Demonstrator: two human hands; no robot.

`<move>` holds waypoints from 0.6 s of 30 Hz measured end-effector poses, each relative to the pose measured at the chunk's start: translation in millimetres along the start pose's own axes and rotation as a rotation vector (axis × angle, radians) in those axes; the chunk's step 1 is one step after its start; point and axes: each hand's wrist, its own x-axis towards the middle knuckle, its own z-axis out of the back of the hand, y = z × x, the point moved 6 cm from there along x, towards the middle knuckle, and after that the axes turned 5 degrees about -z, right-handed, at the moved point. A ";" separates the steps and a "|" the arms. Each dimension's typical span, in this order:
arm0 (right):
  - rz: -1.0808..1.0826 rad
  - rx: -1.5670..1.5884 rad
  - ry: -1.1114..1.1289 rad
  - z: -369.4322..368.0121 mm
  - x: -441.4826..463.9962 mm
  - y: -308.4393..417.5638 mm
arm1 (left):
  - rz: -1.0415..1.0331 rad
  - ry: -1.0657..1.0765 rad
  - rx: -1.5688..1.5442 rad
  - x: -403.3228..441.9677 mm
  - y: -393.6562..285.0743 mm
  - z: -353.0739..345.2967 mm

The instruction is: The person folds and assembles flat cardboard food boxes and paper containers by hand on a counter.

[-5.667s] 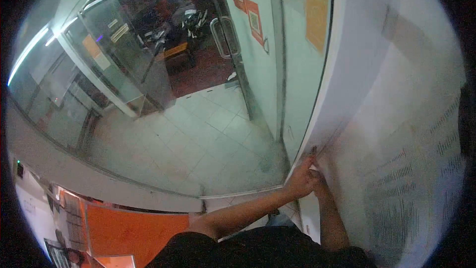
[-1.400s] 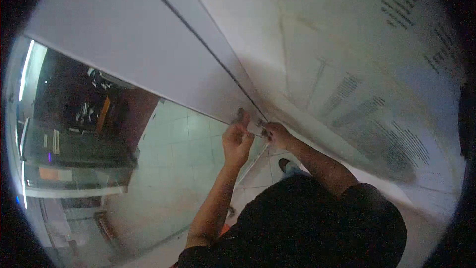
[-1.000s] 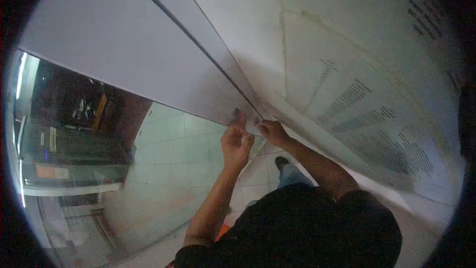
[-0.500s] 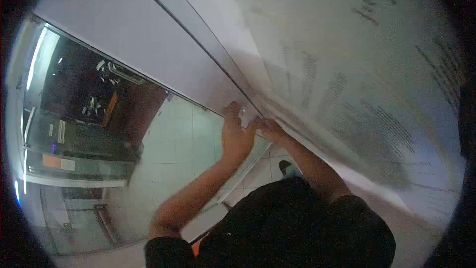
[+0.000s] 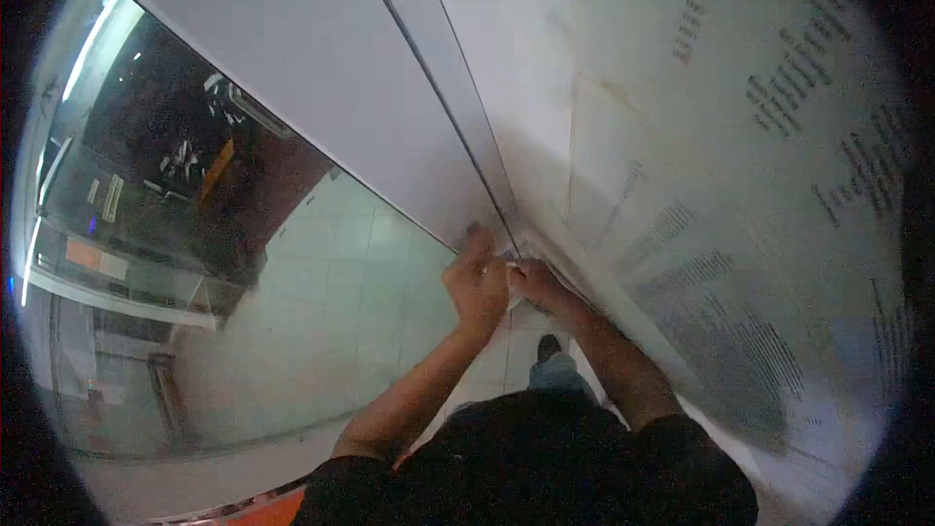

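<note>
A white panel (image 5: 321,68), with a dark seam running down it, stands in front of me. My left hand (image 5: 477,290) is at its lower edge, fingers curled and one fingertip against the panel surface. Just to the right, my right hand (image 5: 543,286) is closed near the bottom of the seam, close to the wall. A small whitish bit (image 5: 513,261) shows between the two hands; its kind is too blurred to tell. What lies inside the fingers is hidden.
On the right, a pale wall (image 5: 623,97) carries sheets with printed text. Left of the panel, glass (image 5: 127,263) shows dark shelving and a bright light strip. Pale floor tiles (image 5: 360,273) lie below, and my shoe (image 5: 549,349) is on the floor.
My view has turned, so the panel and seam stand steeper. My left hand has curled more and sits closer to my right hand. Both hands stay at the seam's lower end.
</note>
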 end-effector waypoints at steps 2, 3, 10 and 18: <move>0.032 -0.192 -0.037 9.1 -2.6 15.9 | 0.043 0.023 -0.008 3.9 -1.3 0.6; 0.087 -0.289 -0.070 10.3 -0.6 19.0 | 0.047 -0.016 -0.058 5.9 5.0 0.0; 0.183 -0.450 -0.182 1.9 -17.7 31.5 | -0.110 0.019 -0.062 -5.9 9.1 12.5; 0.147 -0.617 -0.004 -50.1 -7.8 33.0 | -0.069 0.150 0.047 -41.4 4.6 44.1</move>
